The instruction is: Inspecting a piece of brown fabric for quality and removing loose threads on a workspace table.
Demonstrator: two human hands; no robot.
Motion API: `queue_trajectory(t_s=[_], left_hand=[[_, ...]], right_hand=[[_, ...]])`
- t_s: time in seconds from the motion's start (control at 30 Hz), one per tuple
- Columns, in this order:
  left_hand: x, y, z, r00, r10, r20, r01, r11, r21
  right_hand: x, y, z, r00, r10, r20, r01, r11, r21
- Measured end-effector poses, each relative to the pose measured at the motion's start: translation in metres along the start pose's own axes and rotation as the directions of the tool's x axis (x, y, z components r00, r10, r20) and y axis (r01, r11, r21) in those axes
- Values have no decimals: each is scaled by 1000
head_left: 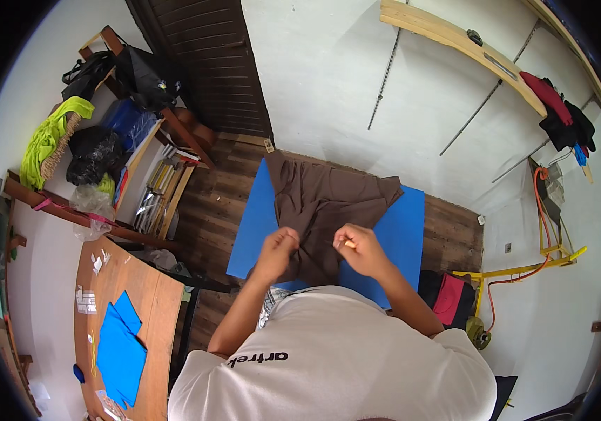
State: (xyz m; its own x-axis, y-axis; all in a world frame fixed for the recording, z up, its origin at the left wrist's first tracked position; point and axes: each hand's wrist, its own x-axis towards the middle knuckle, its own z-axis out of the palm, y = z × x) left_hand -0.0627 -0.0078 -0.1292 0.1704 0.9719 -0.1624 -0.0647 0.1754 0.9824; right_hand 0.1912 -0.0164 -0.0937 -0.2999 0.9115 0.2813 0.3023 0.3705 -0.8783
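Note:
A large brown cloth [332, 193] lies crumpled over a blue board [253, 235] in front of me, its near part gathered toward my body. My left hand [277, 252] is closed in a pinch above the cloth's left side; what its fingers hold, if anything, cannot be made out. To the right, my right hand [359, 251] is closed around a small pale yellow piece [349, 243], whose end peeks out by the thumb. Both hands are held a short way apart, with brown cloth between and below them.
On my left stands a wooden table [164, 302] with folded blue fabric [119, 354]. Behind it, a shelf [139, 235] carries bags and clothes. A dark door [206, 67] is at the far left. At right are a yellow metal frame [518, 270] and a red-black bag [448, 298].

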Motion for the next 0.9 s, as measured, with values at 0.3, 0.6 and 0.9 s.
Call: queue_trajectory(t_s=[0.3, 0.6, 0.9], left_hand=[[34, -31, -119, 782, 175, -599, -261, 963, -60], [-11, -145, -105, 930, 72, -362, 242, 621, 746], [-2, -133, -77, 958, -240, -156, 223, 284, 932]], right_hand=[[-9, 54, -61, 692, 365, -623, -67, 891, 449], [-128, 197, -28, 595, 644, -481, -672, 727, 142], [-165, 233, -9, 768, 449, -456, -633, 638, -438]])
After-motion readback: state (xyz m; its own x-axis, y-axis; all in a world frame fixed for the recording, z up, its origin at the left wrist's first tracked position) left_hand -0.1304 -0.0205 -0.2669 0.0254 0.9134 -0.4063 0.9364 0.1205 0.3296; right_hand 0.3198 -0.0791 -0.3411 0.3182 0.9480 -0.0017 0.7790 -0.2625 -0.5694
